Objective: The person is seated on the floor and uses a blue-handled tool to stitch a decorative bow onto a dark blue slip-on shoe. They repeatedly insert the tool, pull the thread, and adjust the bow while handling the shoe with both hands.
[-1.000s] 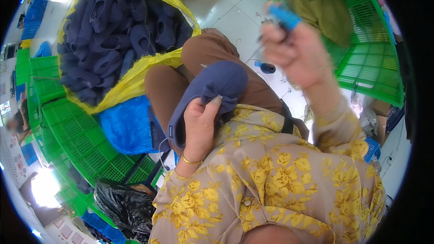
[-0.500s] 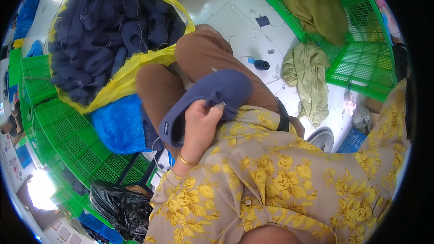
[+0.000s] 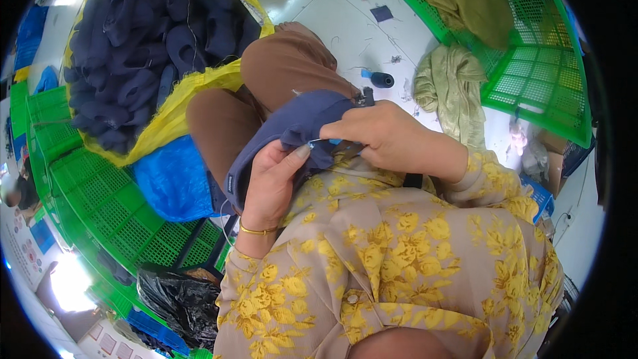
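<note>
Since the yellow sack (image 3: 169,119) gapes at the left, beside the brown-trousered legs (image 3: 216,116), the heap of navy slippers (image 3: 136,46) inside lies exposed, probably so that each is easy to reach. Just below it sits a blue plastic bag (image 3: 171,183); why it is there I cannot tell. Toward the middle, the left hand (image 3: 269,179) is closed on a single navy slipper (image 3: 319,108) that lies across the legs, which seem to serve as its rest; the thumb pinches the bunched opening edge, likely to keep it firm. Meeting that edge from the other side, the right hand (image 3: 392,134) curls around a slim tool (image 3: 316,140), mostly hidden, perhaps gripped short for control; whether its tip pierces is too small to tell. Beyond, a dark spool-like cylinder (image 3: 382,80) lies near the leg, maybe for convenience, and a pale green cloth (image 3: 452,86) lies beside a green crate (image 3: 538,93).
</note>
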Demonstrator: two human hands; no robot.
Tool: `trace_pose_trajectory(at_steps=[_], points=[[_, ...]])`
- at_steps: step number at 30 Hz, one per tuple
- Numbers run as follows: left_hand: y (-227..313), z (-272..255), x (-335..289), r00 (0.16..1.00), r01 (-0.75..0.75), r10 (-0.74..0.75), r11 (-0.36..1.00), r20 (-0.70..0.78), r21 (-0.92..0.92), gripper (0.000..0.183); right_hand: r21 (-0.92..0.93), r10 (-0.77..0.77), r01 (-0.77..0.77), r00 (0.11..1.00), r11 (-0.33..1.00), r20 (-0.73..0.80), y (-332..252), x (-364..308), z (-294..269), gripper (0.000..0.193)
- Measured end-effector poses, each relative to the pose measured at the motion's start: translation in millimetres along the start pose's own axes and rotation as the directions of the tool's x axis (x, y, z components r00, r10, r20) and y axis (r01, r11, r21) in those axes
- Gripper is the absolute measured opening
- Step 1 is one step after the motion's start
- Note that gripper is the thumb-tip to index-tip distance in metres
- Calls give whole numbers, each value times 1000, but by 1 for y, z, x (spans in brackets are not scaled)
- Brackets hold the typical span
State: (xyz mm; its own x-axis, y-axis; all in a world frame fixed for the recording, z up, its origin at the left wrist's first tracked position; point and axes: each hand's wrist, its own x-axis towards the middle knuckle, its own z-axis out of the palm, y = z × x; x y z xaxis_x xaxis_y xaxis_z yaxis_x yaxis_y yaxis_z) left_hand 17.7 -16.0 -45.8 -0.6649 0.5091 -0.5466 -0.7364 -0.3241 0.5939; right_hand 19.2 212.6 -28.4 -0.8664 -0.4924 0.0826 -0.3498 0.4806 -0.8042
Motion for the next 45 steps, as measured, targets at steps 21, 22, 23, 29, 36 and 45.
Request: trace_pose_trajectory(at_steps=[21, 22, 23, 29, 36, 45], points=[[-6, -3, 7, 996, 7, -3, 999, -88, 45, 24, -292, -39, 94, 981, 952, 188, -9, 12, 1, 32], [-7, -4, 8, 996, -7, 12, 998, -93, 57, 24, -296, -44, 97, 983, 950, 181, -9, 12, 2, 33], [-8, -3, 9, 995, -11, 17, 999, -99, 53, 23, -283, -28, 75, 985, 956, 169, -9, 11, 2, 33], [-7, 5, 8, 988, -43, 51, 997, -144, 59, 16, -200, 18, 6, 993, 980, 118, -8, 1, 6, 37], [-7, 16, 10, 968, -99, 118, 990, -221, 98, 11, -315, 79, 3, 966, 949, 247, -19, 15, -3, 26], [-20, 2, 12, 942, -54, 159, 942, -297, 333, 12, -397, 130, 2, 943, 918, 306, -22, 32, 6, 8]])
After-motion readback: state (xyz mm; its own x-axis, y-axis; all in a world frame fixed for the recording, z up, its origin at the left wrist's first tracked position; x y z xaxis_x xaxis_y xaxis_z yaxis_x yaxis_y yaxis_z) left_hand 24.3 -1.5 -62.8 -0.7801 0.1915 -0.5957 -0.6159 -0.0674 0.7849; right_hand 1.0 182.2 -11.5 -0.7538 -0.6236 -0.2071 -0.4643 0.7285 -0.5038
